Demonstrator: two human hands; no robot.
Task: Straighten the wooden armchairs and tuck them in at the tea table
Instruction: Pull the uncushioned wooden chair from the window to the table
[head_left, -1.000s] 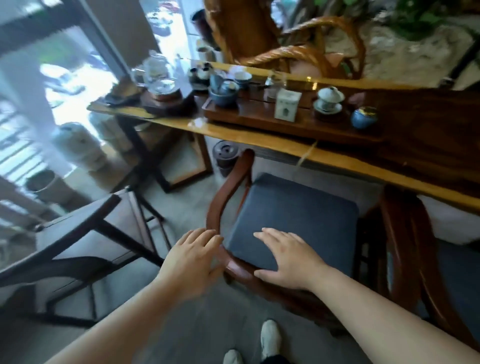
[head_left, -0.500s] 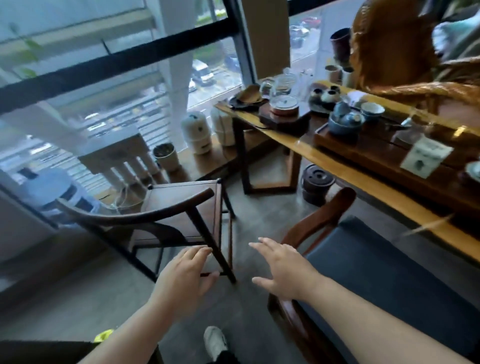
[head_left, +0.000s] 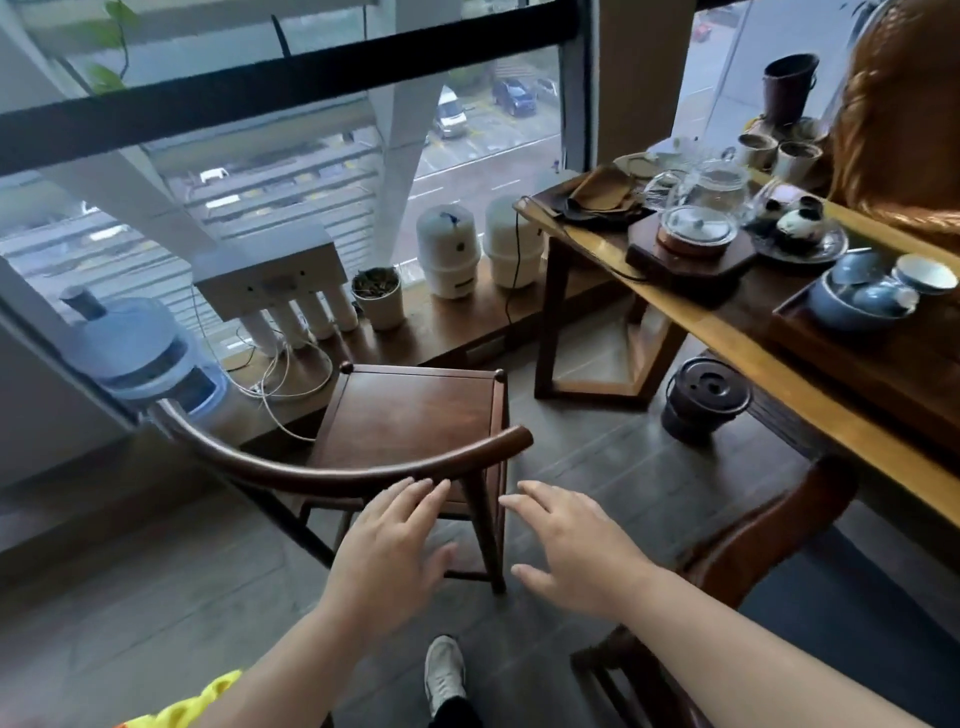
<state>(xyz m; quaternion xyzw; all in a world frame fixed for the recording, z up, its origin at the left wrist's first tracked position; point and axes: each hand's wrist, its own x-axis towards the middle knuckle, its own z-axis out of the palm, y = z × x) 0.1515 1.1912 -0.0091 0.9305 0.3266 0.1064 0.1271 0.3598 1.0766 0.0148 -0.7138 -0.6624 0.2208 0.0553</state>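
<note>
A dark wooden armchair (head_left: 410, 415) with a curved backrest stands in the middle, facing the window and turned away from the tea table (head_left: 737, 332). My left hand (head_left: 395, 551) hovers just below its backrest rail, fingers apart and empty. My right hand (head_left: 576, 545) is spread open beside it, holding nothing, a little right of the chair's rear leg. A second armchair (head_left: 753, 540) with a reddish arm and a dark blue cushion sits at the lower right, against the table's long edge.
The table carries a glass kettle (head_left: 711, 197), cups and a blue bowl (head_left: 852, 306). A black lidded pot (head_left: 701, 400) stands on the floor by the table leg. White canisters (head_left: 452, 249), a water filter (head_left: 270, 280) and loose cables line the window ledge.
My view has swung left, away from the cushioned armchair and onto the dark armchair by the window. Both hands left the cushioned chair's rail and have moved toward the dark chair's backrest.
</note>
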